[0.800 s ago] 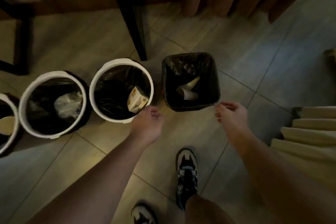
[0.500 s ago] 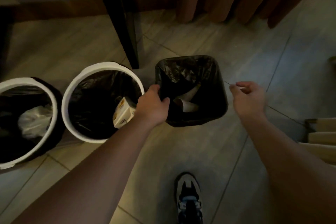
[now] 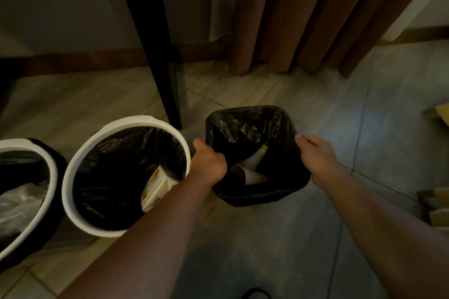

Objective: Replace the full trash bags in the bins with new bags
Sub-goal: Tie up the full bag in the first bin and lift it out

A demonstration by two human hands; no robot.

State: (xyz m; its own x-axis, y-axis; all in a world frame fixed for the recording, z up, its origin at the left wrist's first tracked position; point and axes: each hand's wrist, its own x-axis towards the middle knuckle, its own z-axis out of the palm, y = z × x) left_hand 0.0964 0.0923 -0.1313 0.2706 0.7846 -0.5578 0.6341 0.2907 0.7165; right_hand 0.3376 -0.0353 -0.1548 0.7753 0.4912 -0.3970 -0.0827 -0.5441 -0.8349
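We have both hands at the small square bin (image 3: 257,192), which stands on the floor (image 3: 279,245) between them. Our left hand (image 3: 209,165) is closed over the left edge of its black bag (image 3: 243,126), with the fingers curled inside the rim. Our right hand (image 3: 318,155) rests on the right edge with the fingers bent down over it, but we cannot tell if it already pinches the plastic or only touches it. Inside the bag, between our hands, lie some paper cups (image 3: 252,172). To the left of our left hand stands a round bin with a white rim (image 3: 126,126); it holds a small carton (image 3: 155,187) in its own black bag. Further left is another round bin (image 3: 29,145), partly out of view. We judge that the first step is in hand: to free the full bag from the square bin. The next move calls for peeling the folded edge off the rim on both sides, gathering it toward the middle and lifting straight up, so the cups do not fall out.
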